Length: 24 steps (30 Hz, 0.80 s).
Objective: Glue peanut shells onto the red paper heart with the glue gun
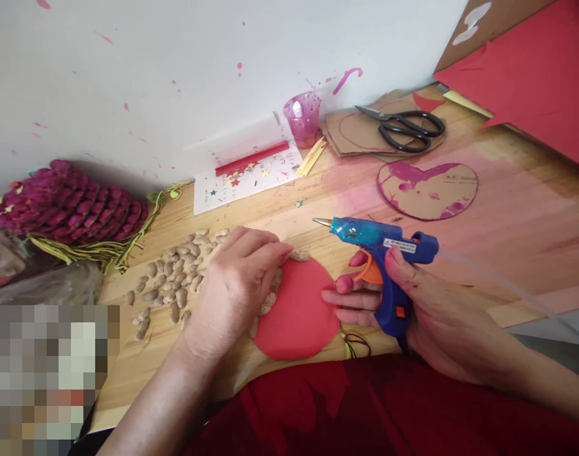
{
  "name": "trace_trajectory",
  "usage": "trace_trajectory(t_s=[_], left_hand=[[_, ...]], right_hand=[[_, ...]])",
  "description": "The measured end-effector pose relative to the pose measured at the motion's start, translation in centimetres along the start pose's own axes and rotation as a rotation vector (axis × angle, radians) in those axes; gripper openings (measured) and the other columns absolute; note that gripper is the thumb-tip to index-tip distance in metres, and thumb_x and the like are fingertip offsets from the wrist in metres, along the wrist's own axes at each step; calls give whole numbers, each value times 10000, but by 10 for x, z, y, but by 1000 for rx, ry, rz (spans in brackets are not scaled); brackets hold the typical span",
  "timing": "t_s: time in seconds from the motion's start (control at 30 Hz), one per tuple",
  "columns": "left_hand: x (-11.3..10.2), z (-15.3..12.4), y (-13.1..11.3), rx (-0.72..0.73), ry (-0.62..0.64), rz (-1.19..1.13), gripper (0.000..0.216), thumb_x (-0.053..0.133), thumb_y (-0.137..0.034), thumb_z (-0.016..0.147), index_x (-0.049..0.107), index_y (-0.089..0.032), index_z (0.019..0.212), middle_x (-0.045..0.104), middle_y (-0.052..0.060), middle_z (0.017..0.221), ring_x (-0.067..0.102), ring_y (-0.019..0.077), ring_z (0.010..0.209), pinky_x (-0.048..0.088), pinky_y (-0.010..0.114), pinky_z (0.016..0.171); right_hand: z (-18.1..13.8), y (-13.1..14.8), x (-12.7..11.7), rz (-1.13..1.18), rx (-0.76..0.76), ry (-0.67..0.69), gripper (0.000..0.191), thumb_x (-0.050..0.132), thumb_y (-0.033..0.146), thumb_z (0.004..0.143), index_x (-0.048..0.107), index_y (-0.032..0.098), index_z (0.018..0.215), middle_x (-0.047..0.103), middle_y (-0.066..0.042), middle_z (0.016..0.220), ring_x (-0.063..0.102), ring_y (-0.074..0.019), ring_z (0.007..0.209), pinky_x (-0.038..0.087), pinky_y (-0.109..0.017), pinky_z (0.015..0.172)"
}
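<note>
My left hand (242,275) is closed, fingertips pinched at a peanut (299,254) on the upper edge of a red heart-like cutout (299,316). More peanuts line the cutout's left edge, partly hidden by that hand. A blue hot glue gun (365,232) with an orange trigger is gripped in my right hand (422,310). Its metal nozzle points left, above the cutout. The fingers of my right hand reach the cutout's right edge. Loose peanuts (178,272) lie scattered to the left of my left hand.
Black-handled scissors (406,128) rest on cardboard pieces (349,130) at the back. Nearby are a pink-stained cup (303,120), a paint-marked cardboard heart (427,190) and white paper (206,196) with star confetti. A magenta stacked ornament (71,202) sits left; red sheets (536,82) stand right.
</note>
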<state>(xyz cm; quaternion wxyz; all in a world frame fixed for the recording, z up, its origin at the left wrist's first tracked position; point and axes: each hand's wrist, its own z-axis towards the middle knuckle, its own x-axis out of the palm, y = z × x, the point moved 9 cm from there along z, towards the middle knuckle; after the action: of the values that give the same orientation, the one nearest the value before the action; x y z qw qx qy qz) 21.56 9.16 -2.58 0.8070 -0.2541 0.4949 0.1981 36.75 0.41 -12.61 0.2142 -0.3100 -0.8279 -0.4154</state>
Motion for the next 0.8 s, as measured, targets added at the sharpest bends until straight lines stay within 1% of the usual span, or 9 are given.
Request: trace_trajectory(t_s=[0.17, 0.33, 0.53, 0.7, 0.8], left_hand=[[11, -1, -10, 76, 37, -37, 183, 564, -137, 1004, 704, -211, 1096, 717, 63, 1050, 618, 199, 972, 546, 357, 851], [20, -3, -9, 86, 63, -47, 191, 561, -140, 1005, 702, -218, 1108, 718, 61, 1059, 616, 203, 990, 538, 369, 874], [22, -2, -10, 105, 71, -65, 172, 578, -119, 995, 693, -202, 1092, 711, 40, 1025, 598, 191, 964, 528, 340, 860], [22, -2, -10, 112, 72, -105, 168, 565, -120, 1004, 690, -188, 1093, 698, 31, 977, 586, 176, 926, 515, 320, 826], [24, -3, -10, 106, 77, -106, 177, 535, -148, 1028, 679, -215, 1103, 687, 19, 958, 581, 174, 910, 510, 325, 814]], right_hand=[[-1, 0, 1, 4, 7, 10, 361, 738, 572, 878, 724, 217, 937, 800, -107, 1005, 766, -334, 1058, 634, -483, 921], [-1, 0, 0, 5, -16, 23, 350, 727, 574, 886, 720, 231, 955, 794, -92, 987, 762, -336, 1065, 629, -499, 932], [0, 1, 2, 2, -36, 44, 307, 690, 543, 926, 727, 246, 990, 781, -73, 1027, 741, -358, 1120, 627, -502, 944], [1, 0, -1, 13, -27, -16, 325, 734, 553, 888, 736, 240, 979, 791, -86, 1002, 756, -355, 1085, 634, -501, 921], [1, 1, 0, 4, -36, 0, 339, 737, 564, 881, 737, 237, 972, 792, -98, 1022, 754, -352, 1091, 626, -503, 934]])
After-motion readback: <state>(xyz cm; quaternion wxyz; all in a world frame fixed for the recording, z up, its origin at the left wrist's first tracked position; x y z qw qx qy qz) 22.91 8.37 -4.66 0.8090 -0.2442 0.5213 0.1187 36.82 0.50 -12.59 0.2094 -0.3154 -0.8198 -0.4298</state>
